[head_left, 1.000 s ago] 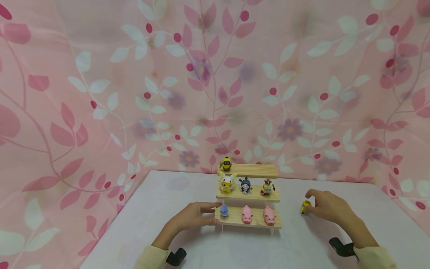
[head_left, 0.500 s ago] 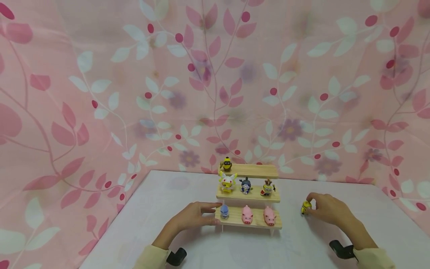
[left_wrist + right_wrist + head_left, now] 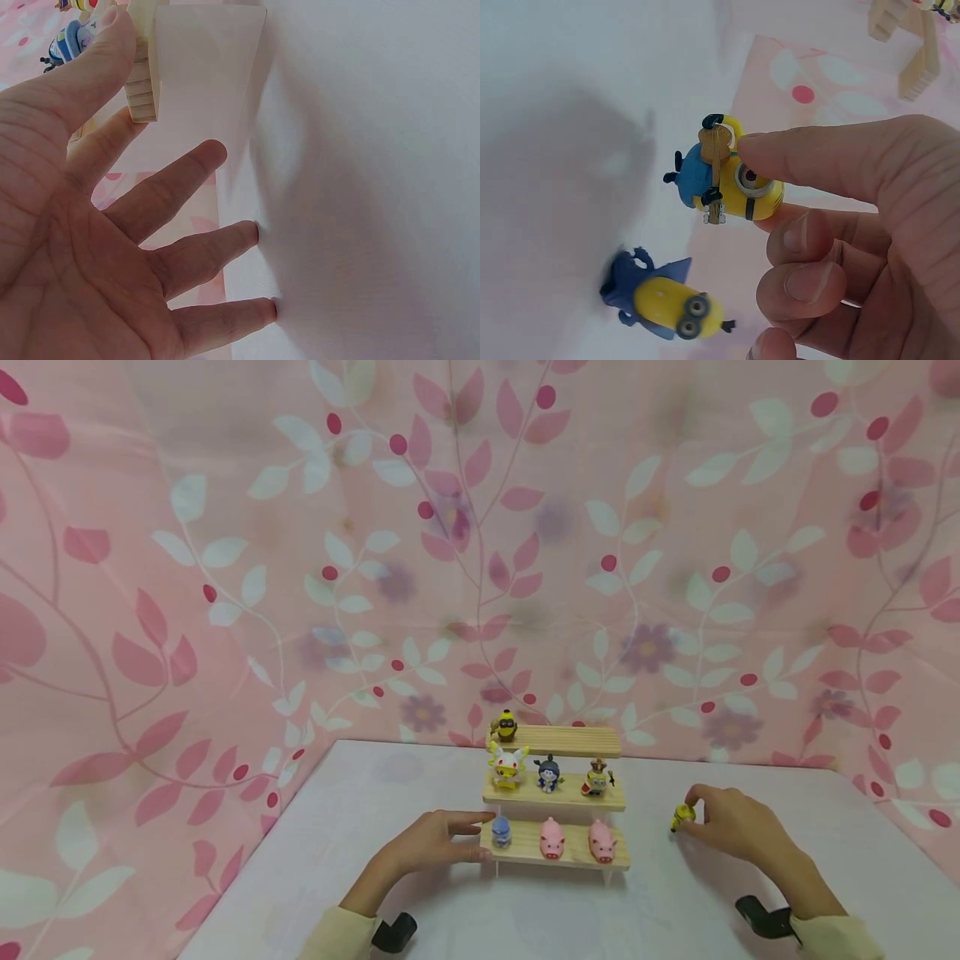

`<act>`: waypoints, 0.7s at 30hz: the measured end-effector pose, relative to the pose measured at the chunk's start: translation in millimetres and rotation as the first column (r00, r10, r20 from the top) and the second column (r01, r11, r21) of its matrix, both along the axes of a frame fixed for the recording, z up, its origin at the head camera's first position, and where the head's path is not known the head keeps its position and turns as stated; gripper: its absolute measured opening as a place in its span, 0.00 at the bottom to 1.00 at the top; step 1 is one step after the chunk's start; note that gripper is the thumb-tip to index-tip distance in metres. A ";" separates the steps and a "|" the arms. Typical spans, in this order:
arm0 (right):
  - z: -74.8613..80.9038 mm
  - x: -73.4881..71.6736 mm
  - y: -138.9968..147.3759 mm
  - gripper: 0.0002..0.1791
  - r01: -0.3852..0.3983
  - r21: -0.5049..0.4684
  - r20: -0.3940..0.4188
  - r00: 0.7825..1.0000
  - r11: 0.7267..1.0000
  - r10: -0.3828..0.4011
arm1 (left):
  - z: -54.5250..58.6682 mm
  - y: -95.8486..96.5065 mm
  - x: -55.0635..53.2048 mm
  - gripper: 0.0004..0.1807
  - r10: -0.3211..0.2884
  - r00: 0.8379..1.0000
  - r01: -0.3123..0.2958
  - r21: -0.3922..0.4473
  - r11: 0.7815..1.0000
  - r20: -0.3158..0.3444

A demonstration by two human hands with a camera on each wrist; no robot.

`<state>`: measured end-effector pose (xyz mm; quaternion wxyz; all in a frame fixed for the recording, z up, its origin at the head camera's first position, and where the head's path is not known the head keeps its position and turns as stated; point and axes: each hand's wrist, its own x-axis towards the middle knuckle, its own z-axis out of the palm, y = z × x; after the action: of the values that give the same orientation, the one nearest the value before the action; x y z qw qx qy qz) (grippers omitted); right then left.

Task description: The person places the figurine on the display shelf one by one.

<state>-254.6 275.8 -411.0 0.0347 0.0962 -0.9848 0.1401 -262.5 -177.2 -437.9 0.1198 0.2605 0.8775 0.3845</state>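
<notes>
My left hand (image 3: 429, 843) pinches the left end of the bottom tier of a wooden display stand (image 3: 525, 855) between thumb and index finger. In the left wrist view its other fingers spread out, tips at the white tabletop. My right hand (image 3: 738, 822), right of the stand, pinches a small yellow minion figurine (image 3: 761, 196) between thumb and fingers. This figurine has one eye, blue trousers and a ukulele (image 3: 716, 146), and it lies tilted in the grip. Below it in the right wrist view is a second minion figurine (image 3: 667, 300), two-eyed and dark blue, hidden in the head view.
On the bottom tier are a blue figurine (image 3: 501, 832) and two pink pigs (image 3: 552, 839) (image 3: 602, 842). Several figurines, one a crowned minion (image 3: 597, 778), fill the middle tier. A yellow-capped figurine (image 3: 506, 727) stands at the top tier's left. Floral cloth (image 3: 480, 568) hangs behind.
The minion in my right hand has gone from nearly upright to tilted, its lower end swinging left. My left hand and the stand have stayed put.
</notes>
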 end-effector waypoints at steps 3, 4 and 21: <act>5.8 3.6 -0.9 0.20 0.001 0.005 -0.035 0.999 1.000 -0.001 | -0.7 -0.1 -0.8 0.33 -0.001 1.000 0.001 0.000 1.000 -0.002; 8.1 5.2 -1.3 0.20 0.001 0.006 -0.044 0.999 1.000 -0.001 | -0.9 -0.1 -1.2 0.33 -0.001 1.000 0.001 0.000 1.000 -0.003; 52.4 33.6 -14.4 0.24 0.002 0.018 -0.139 0.990 1.000 0.000 | -0.7 0.1 0.9 0.32 0.007 1.000 -0.007 0.007 1.000 -0.002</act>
<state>-221.0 261.3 -358.5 0.1025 0.1055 -0.9813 0.1240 -261.6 -177.1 -438.6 0.1166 0.2580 0.8773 0.3875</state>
